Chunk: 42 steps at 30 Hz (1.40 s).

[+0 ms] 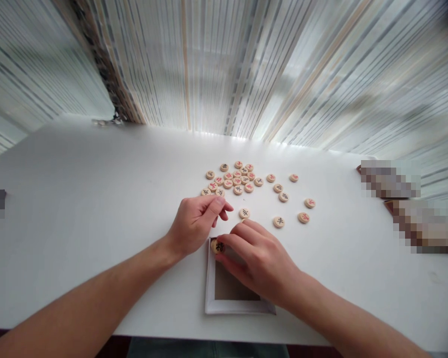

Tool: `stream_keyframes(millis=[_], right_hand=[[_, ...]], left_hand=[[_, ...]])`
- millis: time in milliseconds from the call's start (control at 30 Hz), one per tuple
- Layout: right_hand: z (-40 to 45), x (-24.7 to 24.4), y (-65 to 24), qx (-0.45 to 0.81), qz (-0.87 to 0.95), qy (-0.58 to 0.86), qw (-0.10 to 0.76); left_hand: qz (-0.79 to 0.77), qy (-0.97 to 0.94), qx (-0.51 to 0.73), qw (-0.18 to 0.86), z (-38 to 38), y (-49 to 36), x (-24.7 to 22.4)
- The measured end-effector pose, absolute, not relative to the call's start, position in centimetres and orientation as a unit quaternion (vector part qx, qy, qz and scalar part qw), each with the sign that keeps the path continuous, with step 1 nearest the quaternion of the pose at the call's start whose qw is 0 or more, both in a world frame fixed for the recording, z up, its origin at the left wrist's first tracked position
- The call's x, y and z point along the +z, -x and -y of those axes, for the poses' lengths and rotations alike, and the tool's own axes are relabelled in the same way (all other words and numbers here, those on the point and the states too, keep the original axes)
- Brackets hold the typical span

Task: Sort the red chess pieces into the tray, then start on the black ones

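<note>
My right hand (259,256) reaches over a shallow white-rimmed box (210,293) with a brownish-grey bottom. Its thumb and fingers pinch a round wooden xiangqi piece (218,246) with a black character, at the box's upper left corner. The hand covers much of the box's right side. My left hand (199,219) hovers just beyond that corner, fingers loosely bent and partly apart, with nothing visible in them. A black-marked piece (244,213) lies just past my right fingers. Beyond my left hand is a cluster of red- and black-marked pieces (237,181).
Loose pieces lie to the right, among them a black-marked one (279,222) and a red-marked one (303,218). Two blurred-out brown-edged objects (392,179) rest at the white table's (97,199) right. A striped curtain (209,64) hangs along the far edge.
</note>
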State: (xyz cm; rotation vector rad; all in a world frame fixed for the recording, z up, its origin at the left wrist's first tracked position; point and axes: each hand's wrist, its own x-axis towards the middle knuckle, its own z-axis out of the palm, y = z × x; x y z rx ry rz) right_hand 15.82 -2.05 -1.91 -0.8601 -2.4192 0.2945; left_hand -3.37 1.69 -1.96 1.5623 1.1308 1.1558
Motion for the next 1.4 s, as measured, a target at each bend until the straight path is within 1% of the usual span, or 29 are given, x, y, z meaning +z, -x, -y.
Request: stream_keyframes(millis=[300, 533, 833, 1100, 1267, 1400], right_hand=[[1.8, -2.4, -15.3, 0.064, 0.913, 0.318, 0.248], [1.9, -2.2, -15.6, 0.087, 0.909, 0.311, 0.264], [1.9, -2.2, -15.5, 0.043, 0.908, 0.299, 0.292], [1.9, -2.2, -15.3, 0.038, 0.907, 0.295, 0.299], [1.6, -1.9, -16.1, 0.061, 0.898, 0.296, 0.321], [0.4, -1.1, -17.9, 0.064, 0.86, 0.338, 0.377]], left_hand=[[-0.451, -0.653, 0.452, 0.407, -1.6, 3.4, -2.1], [-0.451, -0.656, 0.452, 0.403, -1.6, 3.5, -2.0], [-0.446, -0.664, 0.454, 0.392, -1.6, 3.5, -2.1], [-0.442, -0.667, 0.459, 0.386, -1.7, 3.6, -2.5], [-0.444, -0.658, 0.473, 0.382, -2.0, 3.9, -2.0], [-0.459, -0.632, 0.501, 0.371, -2.7, 4.8, -1.1]])
